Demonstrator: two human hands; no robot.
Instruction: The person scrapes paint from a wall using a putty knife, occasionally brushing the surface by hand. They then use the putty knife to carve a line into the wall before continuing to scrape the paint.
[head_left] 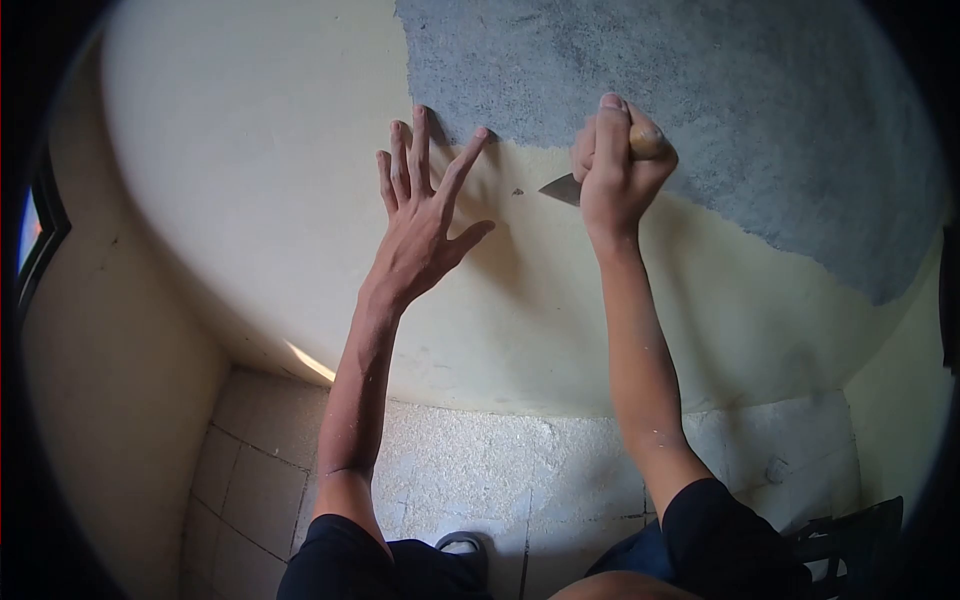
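Yellow paint (250,200) covers most of the wall, and a grey bare patch (700,80) spreads over the upper right, so much seems left to scrape. The right hand (615,165) is clenched around the scraper (562,188), blade at the patch's lower edge. The left hand (420,225) lies released, fingers spread, flat on the paint.

rough grey plaster (700,90), smooth matt cream paint (250,150), metal blade (562,188), wooden handle (645,143).

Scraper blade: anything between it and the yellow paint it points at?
Nothing visible. The right hand holds the scraper, its blade at the yellow paint. The left hand lies flat on the wall further left, apart from the blade.
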